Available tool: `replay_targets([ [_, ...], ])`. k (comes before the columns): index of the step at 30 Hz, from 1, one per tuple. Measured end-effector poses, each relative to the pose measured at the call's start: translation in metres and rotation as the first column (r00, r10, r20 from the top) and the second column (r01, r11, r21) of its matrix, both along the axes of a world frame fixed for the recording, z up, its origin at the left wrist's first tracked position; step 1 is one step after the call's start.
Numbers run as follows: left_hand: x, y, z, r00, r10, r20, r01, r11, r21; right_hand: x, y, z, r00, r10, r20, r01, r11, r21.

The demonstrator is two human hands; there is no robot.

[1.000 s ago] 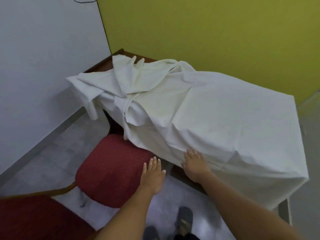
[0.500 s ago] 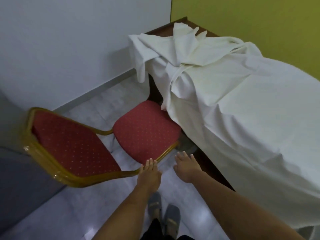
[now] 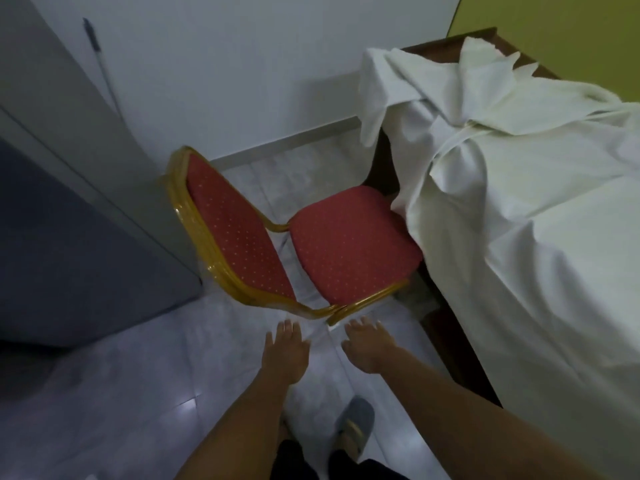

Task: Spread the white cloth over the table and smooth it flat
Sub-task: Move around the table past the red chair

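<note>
Leftmost, a red chair (image 3: 349, 244) is standing on the floor; just before it the left hand (image 3: 287, 351) and right hand (image 3: 369, 346) are hovering, fingers spread, holding nothing, while the white cloth (image 3: 519, 220) is lying bunched, draping over the tabletop (image 3: 434, 47) at right

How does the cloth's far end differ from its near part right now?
The far end is bunched in folds; the near part lies fairly smooth. The far end leaves the wooden table corner bare; the near part covers the top and hangs over the side. Both are white cloth; the left hand and right hand touch neither.
</note>
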State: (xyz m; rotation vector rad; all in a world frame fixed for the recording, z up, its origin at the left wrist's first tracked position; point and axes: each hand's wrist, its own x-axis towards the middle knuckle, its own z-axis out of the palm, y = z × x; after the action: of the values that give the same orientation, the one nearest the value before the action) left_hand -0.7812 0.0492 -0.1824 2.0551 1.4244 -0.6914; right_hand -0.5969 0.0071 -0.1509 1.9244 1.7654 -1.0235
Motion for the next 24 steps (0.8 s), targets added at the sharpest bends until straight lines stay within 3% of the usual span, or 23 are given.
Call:
replay_targets([
  [14, -0.113, 0.023, 0.016, 0.96, 0.281, 0.005, -0.281, 0.959, -0.022, -0.127, 0.059, -0.006, 0.919, 0.392, 0.046, -0.393, 0.92, -0.007],
  [24, -0.202, 0.05, 0.01, 0.881, 0.473, -0.004, -0.473, 0.881, -0.03, -0.218, 0.118, -0.012, 0.876, 0.482, -0.002, -0.482, 0.876, -0.029],
])
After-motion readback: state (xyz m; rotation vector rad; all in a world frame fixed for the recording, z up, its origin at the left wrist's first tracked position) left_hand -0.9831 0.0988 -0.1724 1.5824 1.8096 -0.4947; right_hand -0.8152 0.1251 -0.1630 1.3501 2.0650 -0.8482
